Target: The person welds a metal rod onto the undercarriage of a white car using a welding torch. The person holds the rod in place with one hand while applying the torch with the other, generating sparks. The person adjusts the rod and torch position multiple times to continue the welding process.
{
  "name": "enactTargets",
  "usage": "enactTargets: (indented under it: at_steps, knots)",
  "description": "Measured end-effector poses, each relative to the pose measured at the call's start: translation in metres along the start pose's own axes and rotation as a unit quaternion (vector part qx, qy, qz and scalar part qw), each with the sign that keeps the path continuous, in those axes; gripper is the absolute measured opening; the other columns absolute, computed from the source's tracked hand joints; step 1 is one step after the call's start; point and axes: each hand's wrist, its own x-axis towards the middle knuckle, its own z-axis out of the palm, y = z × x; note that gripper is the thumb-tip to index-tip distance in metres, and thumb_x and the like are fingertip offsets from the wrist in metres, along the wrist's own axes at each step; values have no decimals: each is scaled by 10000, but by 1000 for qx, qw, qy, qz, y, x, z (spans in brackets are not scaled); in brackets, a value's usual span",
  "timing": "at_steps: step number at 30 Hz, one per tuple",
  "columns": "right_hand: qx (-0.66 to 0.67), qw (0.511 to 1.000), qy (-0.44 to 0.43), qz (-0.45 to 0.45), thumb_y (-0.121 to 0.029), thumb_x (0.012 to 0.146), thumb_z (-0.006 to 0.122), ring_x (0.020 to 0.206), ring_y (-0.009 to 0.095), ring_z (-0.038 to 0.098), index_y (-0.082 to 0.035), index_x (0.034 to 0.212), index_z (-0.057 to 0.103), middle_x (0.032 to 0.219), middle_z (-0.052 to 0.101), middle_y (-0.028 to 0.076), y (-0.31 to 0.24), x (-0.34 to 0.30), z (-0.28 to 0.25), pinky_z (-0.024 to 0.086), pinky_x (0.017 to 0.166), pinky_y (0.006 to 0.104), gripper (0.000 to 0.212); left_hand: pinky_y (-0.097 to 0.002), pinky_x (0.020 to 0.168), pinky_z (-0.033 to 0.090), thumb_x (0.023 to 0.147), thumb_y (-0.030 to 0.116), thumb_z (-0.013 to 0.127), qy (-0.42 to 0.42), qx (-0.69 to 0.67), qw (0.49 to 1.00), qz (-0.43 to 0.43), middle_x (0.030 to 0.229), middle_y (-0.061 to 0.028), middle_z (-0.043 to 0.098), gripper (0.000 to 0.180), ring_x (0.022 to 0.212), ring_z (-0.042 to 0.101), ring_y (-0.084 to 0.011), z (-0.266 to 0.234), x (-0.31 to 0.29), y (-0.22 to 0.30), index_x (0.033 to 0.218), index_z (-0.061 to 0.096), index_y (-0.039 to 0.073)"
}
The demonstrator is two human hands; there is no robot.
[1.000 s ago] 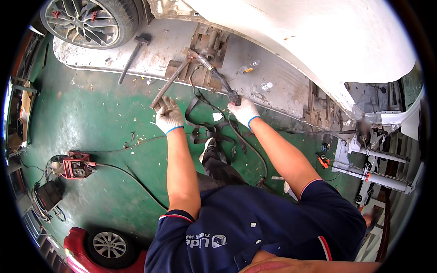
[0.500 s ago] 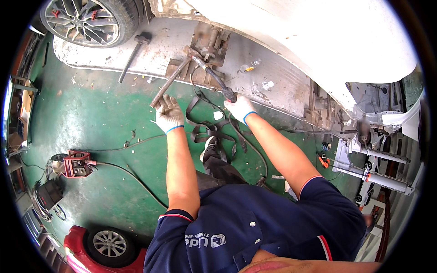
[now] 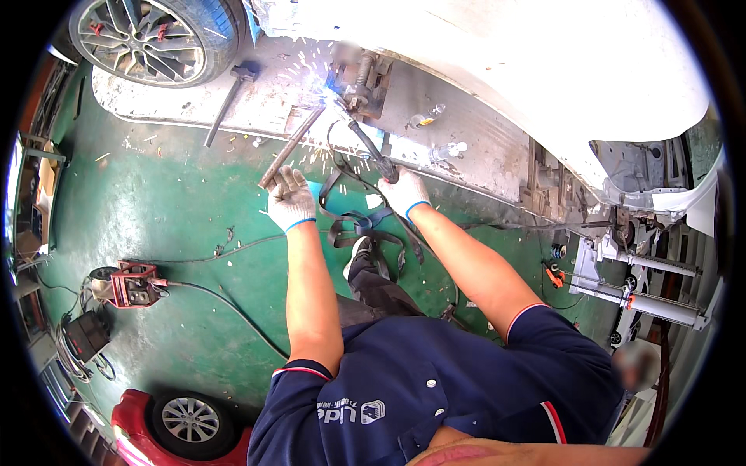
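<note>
My left hand (image 3: 290, 198), in a white glove with a blue cuff, grips the lower end of a long rusty metal bar (image 3: 293, 145) that slants up toward a metal clamp block (image 3: 364, 78) under the white car body (image 3: 505, 62). My right hand (image 3: 404, 192), gloved the same way, holds a black welding torch (image 3: 368, 147) whose tip meets the top of the bar. Bright blue-white sparks (image 3: 330, 78) fly at that joint. A black cable runs back from the torch past my knees.
A car wheel (image 3: 155, 35) stands at the top left with a sledgehammer (image 3: 227, 101) lying beside it. A red welding unit (image 3: 130, 283) with a black cable sits on the green floor at left. Another wheel (image 3: 185, 419) lies bottom left. Metal frame rails (image 3: 653, 287) stand right.
Sparks have appeared at the joint between bar and torch tip. Both hands stay in about the same places on the bar and torch.
</note>
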Motion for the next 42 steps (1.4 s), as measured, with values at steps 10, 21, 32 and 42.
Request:
enactTargets:
  at_steps: [10, 21, 32, 42]
  knots:
    - [28, 1000, -6, 5, -433, 900, 695, 999, 415, 736, -44, 1225, 677, 1024, 756, 258, -6, -8, -12, 580, 921, 496, 507, -550, 1028, 551, 812, 10, 531, -20, -6, 1000, -13, 1345, -106, 714, 481, 1160, 704, -347, -1, -2, 2, 1243, 704, 137]
    - [92, 996, -7, 1, -427, 894, 728, 1014, 455, 713, -66, 1181, 672, 1012, 742, 247, 56, -88, -11, 573, 875, 507, 464, -515, 982, 543, 873, 81, 556, -25, 19, 999, -32, 1185, -158, 756, 296, 1087, 727, -349, 3, 6, 20, 1119, 695, -6]
    - [106, 991, -29, 71, -406, 878, 717, 981, 404, 726, -142, 1237, 683, 1025, 756, 193, 154, -182, -1, 551, 863, 527, 446, -466, 963, 537, 1015, 436, 622, 45, 294, 955, -9, 1257, -100, 701, 470, 1141, 656, -284, 4, 64, 52, 1288, 675, 57]
    - [204, 961, 65, 176, -343, 867, 699, 1007, 387, 718, -138, 1149, 714, 1003, 748, 168, 199, -234, 27, 538, 868, 529, 349, -416, 617, 516, 1003, 547, 617, 142, 432, 875, -166, 666, -17, 553, 442, 625, 585, -206, 26, 89, 84, 840, 631, 136]
